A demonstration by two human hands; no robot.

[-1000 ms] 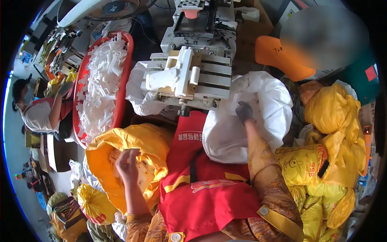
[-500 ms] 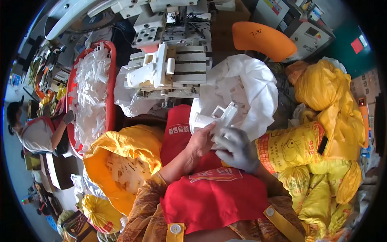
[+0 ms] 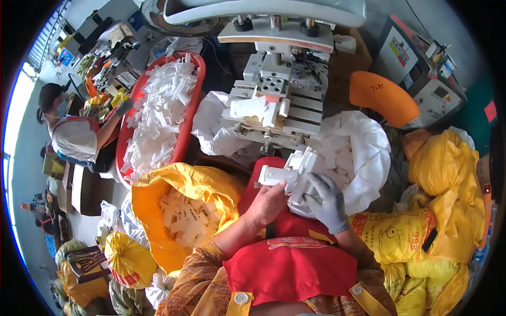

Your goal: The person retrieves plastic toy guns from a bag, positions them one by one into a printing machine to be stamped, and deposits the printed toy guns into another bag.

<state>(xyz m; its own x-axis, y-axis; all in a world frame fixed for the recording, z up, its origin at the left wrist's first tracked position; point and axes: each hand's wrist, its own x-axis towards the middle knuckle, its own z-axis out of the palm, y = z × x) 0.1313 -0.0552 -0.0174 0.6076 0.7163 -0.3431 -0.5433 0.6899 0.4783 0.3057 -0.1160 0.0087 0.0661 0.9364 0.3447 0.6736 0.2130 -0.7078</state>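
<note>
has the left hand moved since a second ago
Yes: the left hand has moved right, from over the open yellow bag to beyond its right edge.

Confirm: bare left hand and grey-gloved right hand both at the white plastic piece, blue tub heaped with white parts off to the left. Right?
Not quite: the tub is red, not blue, as the current head view shows. The rest stands: bare left hand and grey-gloved right hand at the white plastic piece.

Your left hand (image 3: 268, 204) can pass into the yellow sack (image 3: 141, 197) at near left; the press (image 3: 275, 67) bars you far ahead.
</note>
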